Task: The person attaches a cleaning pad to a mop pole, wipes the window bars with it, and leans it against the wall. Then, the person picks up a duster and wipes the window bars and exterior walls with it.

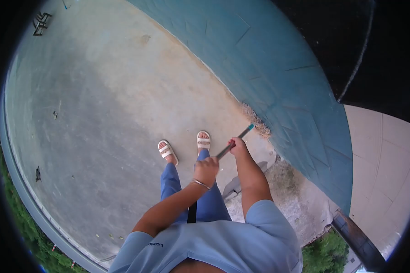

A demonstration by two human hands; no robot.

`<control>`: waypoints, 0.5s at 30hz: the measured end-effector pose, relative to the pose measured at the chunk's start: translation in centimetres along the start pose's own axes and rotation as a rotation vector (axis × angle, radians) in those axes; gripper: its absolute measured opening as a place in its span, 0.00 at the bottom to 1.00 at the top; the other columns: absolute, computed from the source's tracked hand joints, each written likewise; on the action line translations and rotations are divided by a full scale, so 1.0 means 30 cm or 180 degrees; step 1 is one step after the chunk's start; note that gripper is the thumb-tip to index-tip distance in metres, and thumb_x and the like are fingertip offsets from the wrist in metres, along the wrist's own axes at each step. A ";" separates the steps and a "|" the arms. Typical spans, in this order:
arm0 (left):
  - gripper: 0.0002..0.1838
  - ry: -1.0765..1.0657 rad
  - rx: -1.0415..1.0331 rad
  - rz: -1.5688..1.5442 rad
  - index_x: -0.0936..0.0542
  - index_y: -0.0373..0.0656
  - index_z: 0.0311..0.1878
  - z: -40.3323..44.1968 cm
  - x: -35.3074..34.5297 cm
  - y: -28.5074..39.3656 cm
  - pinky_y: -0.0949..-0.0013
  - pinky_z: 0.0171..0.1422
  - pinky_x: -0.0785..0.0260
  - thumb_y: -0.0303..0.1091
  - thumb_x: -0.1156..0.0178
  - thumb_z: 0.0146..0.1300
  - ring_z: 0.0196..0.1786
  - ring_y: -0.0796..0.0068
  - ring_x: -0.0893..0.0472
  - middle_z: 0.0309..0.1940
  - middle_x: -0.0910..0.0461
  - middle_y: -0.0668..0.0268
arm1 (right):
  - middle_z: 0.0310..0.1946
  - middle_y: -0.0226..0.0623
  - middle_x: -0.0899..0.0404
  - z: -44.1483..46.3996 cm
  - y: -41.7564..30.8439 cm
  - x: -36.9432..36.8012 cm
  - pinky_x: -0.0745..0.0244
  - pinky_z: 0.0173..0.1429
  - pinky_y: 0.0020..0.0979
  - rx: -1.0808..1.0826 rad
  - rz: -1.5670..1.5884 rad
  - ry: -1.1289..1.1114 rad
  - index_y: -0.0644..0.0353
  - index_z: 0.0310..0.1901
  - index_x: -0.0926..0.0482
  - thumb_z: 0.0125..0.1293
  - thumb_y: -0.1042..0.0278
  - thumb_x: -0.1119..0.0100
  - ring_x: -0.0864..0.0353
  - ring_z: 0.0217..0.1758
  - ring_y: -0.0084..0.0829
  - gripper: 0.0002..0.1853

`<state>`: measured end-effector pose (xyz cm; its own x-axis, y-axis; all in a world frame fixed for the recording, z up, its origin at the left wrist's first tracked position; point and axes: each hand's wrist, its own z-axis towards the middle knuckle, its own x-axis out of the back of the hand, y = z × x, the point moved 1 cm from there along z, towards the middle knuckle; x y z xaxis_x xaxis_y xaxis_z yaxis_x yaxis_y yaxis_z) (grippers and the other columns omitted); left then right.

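A mop handle slants across the view in front of my body. My left hand, with a bracelet at the wrist, is closed around its upper part. Farther down the pole, my right hand grips it, close to the teal joint. The shaggy mop head lies on the concrete floor against the foot of the blue-green wall.
My feet in white sandals stand on the floor left of the mop. A dark wooden chair is at the far upper left. A grey slab and rough ground lie to the right of my legs.
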<state>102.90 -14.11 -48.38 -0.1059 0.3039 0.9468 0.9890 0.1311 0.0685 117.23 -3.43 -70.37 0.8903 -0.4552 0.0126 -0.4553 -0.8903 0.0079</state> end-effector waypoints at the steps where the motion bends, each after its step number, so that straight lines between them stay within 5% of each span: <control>1: 0.03 0.0036 0.0023 0.0006 0.29 0.46 0.29 0.033 -0.027 0.021 0.70 0.25 0.35 0.33 0.46 0.52 0.21 0.76 0.23 0.18 0.28 0.72 | 0.16 0.33 0.33 0.033 -0.024 0.005 0.29 0.28 0.32 0.0196 0.0037 0.0029 0.58 0.27 0.34 0.60 0.74 0.53 0.31 0.20 0.30 0.04; 7: 0.04 -0.0089 0.0173 -0.0414 0.29 0.47 0.31 -0.059 -0.057 -0.077 0.69 0.28 0.34 0.33 0.46 0.53 0.22 0.74 0.22 0.21 0.25 0.70 | 0.18 0.35 0.32 0.019 0.066 0.020 0.27 0.29 0.35 0.0221 -0.0158 -0.0078 0.59 0.30 0.34 0.60 0.72 0.52 0.30 0.20 0.32 0.03; 13: 0.08 0.0086 0.0502 -0.0953 0.30 0.49 0.34 -0.462 0.009 -0.400 0.63 0.32 0.33 0.36 0.43 0.52 0.26 0.67 0.22 0.23 0.27 0.68 | 0.19 0.38 0.34 -0.297 0.355 -0.149 0.28 0.32 0.40 -0.0532 -0.0164 -0.0202 0.60 0.30 0.36 0.58 0.70 0.52 0.32 0.21 0.35 0.05; 15: 0.12 0.0240 0.0765 -0.0883 0.29 0.49 0.34 -0.587 0.016 -0.490 0.63 0.31 0.33 0.38 0.39 0.48 0.25 0.65 0.23 0.22 0.27 0.68 | 0.21 0.36 0.35 -0.338 0.484 -0.223 0.30 0.34 0.42 -0.0149 -0.0445 -0.0277 0.59 0.30 0.36 0.57 0.71 0.53 0.34 0.22 0.35 0.03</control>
<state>90.13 -32.50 -43.41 -0.3497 0.1565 0.9237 0.8703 0.4193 0.2584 104.59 -13.16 -60.19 0.9414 -0.3280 -0.0786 -0.3249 -0.9444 0.0500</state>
